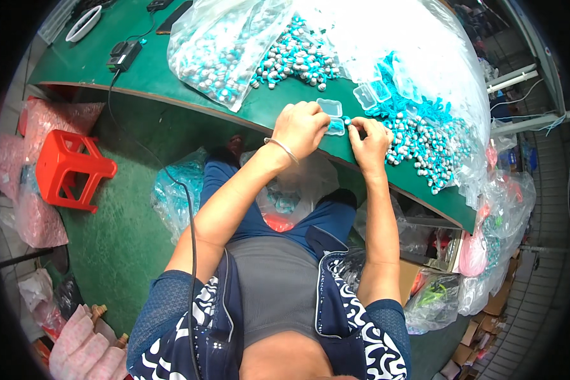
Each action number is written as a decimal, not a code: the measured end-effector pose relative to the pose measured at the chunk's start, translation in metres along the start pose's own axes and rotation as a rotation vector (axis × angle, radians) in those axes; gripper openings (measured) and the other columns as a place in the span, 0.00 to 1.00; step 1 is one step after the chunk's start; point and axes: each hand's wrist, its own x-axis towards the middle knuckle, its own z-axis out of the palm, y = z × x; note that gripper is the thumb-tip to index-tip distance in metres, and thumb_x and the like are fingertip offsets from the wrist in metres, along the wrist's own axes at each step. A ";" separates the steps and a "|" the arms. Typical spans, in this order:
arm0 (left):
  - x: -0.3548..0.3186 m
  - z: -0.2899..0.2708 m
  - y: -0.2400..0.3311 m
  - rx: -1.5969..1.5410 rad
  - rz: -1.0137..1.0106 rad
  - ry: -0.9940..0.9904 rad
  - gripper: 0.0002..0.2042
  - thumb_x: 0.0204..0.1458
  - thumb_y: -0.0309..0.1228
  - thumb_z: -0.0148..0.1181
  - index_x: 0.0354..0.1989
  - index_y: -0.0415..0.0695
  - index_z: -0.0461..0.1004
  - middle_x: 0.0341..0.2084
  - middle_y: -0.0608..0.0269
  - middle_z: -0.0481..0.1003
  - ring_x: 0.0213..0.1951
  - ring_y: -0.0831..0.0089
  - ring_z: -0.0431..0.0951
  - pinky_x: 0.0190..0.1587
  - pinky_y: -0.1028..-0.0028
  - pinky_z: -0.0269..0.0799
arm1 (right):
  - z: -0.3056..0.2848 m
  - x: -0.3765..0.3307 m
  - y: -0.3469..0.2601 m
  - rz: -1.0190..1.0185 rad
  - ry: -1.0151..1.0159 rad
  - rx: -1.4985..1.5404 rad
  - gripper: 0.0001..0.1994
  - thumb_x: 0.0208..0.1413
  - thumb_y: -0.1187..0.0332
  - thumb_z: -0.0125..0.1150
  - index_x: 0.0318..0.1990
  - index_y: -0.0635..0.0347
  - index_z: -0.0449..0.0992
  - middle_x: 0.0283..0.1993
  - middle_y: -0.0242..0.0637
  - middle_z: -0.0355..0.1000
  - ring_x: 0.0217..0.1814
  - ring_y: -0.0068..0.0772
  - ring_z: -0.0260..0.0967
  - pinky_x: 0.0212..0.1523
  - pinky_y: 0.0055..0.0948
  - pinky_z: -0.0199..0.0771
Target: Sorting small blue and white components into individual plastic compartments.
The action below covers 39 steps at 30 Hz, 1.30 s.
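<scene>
A small clear plastic case [335,126] sits at the green counter's [171,79] near edge, pinched between both hands: the left hand [302,128] curls round its left side, the right hand [368,140] grips its right end with fingertips pressed together. Teal-and-grey pieces [424,142] lie heaped just beside the right hand.

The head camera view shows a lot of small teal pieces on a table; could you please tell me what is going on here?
A seated person works at the edge of a green table. Both hands meet over a small clear plastic case: the left hand steadies it while the right hand pinches something tiny beside it. A heap of teal and grey pieces lies by the right hand, with more empty clear cases behind and another pile on plastic bags.
</scene>
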 end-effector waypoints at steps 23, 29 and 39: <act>-0.006 0.003 -0.001 -0.107 -0.076 -0.083 0.14 0.48 0.30 0.67 0.44 0.42 0.77 0.40 0.54 0.73 0.41 0.54 0.77 0.43 0.60 0.74 | -0.021 0.013 -0.032 -0.166 -0.188 0.003 0.04 0.48 0.68 0.69 0.31 0.50 0.79 0.29 0.26 0.73 0.39 0.32 0.71 0.52 0.42 0.57; -0.005 0.012 -0.004 -0.164 -0.166 -0.027 0.12 0.49 0.30 0.66 0.42 0.43 0.78 0.37 0.55 0.74 0.38 0.54 0.78 0.41 0.60 0.75 | -0.022 0.017 -0.029 -0.165 -0.248 -0.071 0.03 0.50 0.66 0.67 0.31 0.50 0.80 0.30 0.27 0.75 0.39 0.33 0.72 0.50 0.41 0.58; -0.002 0.005 0.008 -0.103 -0.183 -0.039 0.18 0.46 0.33 0.68 0.46 0.42 0.75 0.37 0.55 0.74 0.40 0.54 0.77 0.42 0.59 0.74 | 0.000 0.047 -0.015 -0.130 -0.225 -0.111 0.10 0.54 0.67 0.63 0.44 0.51 0.79 0.38 0.36 0.75 0.46 0.41 0.73 0.49 0.45 0.62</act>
